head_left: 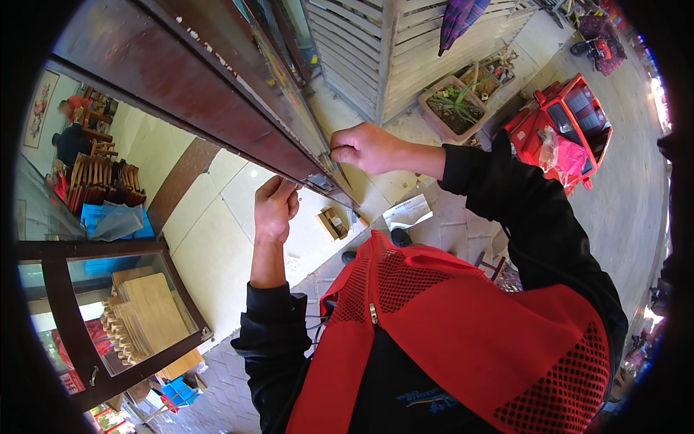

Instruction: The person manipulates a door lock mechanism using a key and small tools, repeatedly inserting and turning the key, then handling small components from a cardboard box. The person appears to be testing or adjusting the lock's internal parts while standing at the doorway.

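A dark brown door [217,101], worn along its edge, runs from the upper left down toward my feet. In its edge sits a metal lock [320,182]. My left hand [275,208] is closed at the near face beside this lock, thumb and fingers pressed together; what they pinch, if anything, is hidden. Across the edge, my right hand [367,148] is closed too, with the fingertips against the door's other face. Whatever lies in that grip is also out of sight.
On the floor by my feet are a small cardboard box [332,223] and a printed sheet [408,212]. A glazed door [130,311] stands at left. White slatted panels [405,58], a potted plant [454,108] and a red vehicle [560,130] are outside.
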The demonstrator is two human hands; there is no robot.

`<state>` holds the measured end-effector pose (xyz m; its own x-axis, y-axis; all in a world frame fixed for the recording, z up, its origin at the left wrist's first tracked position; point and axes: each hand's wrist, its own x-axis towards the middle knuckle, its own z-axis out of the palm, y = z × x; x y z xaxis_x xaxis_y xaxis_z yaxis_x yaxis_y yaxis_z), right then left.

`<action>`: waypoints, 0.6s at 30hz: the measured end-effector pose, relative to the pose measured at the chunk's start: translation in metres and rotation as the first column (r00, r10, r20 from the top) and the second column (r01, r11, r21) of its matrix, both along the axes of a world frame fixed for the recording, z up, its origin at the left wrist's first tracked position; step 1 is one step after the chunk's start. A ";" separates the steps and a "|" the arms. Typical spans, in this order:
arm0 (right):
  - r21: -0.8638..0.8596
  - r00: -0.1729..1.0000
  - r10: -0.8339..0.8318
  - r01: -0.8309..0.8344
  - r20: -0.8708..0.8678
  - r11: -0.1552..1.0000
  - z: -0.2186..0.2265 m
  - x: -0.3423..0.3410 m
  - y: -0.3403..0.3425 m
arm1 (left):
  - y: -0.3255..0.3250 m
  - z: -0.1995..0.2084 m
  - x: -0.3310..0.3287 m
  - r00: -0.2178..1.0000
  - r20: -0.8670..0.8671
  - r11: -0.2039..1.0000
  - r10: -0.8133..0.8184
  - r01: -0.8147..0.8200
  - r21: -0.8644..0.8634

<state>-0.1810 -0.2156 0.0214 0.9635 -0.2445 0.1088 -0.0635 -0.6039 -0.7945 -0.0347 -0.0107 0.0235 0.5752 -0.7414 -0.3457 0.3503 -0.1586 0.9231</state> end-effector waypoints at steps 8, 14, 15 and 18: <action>-0.035 1.000 -0.010 0.011 0.030 0.999 -0.002 0.000 0.002 | 0.000 0.003 0.000 1.000 -0.023 1.000 0.005 -0.004 0.022; -0.101 0.989 0.044 -0.029 0.144 0.994 -0.013 0.003 -0.002 | -0.001 0.003 0.000 0.999 -0.028 0.999 0.018 -0.017 0.032; -0.127 0.980 0.062 -0.038 0.189 0.991 -0.015 0.004 -0.003 | -0.001 0.003 0.000 1.000 -0.024 0.999 0.009 -0.009 0.031; -0.154 0.959 0.089 -0.048 0.267 0.987 -0.017 0.005 -0.004 | -0.001 0.003 0.000 1.000 -0.015 0.999 0.012 -0.011 0.036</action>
